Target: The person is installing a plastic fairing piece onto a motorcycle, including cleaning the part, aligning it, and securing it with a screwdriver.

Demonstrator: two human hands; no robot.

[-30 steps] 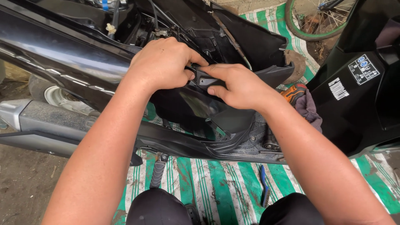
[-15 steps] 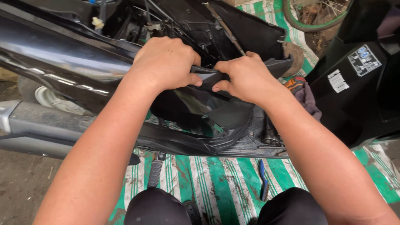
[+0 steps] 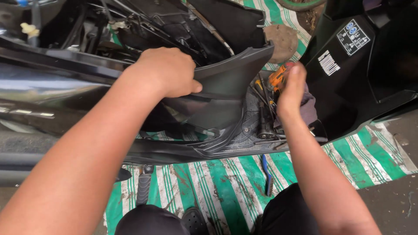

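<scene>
The left hand [image 3: 167,72] grips the top edge of the dark plastic panel [image 3: 222,87] on the scooter, fingers curled behind, thumb in front. The panel looks light, a little flexible and maybe brittle (better held at the edge). The right hand [image 3: 292,89] is half open and empty, above the tools [image 3: 272,85] on the footboard [image 3: 244,130].

1. A person's left hand [image 3: 167,72] grips the upper edge of a dark grey scooter body panel [image 3: 226,82].
2. The right hand [image 3: 291,89] hangs open above an orange-handled tool [image 3: 276,79] on the scooter's footboard [image 3: 244,135].
3. A blue-handled tool [image 3: 266,174] lies on the green-and-white striped tarp [image 3: 217,187], just below the footboard's edge.
</scene>
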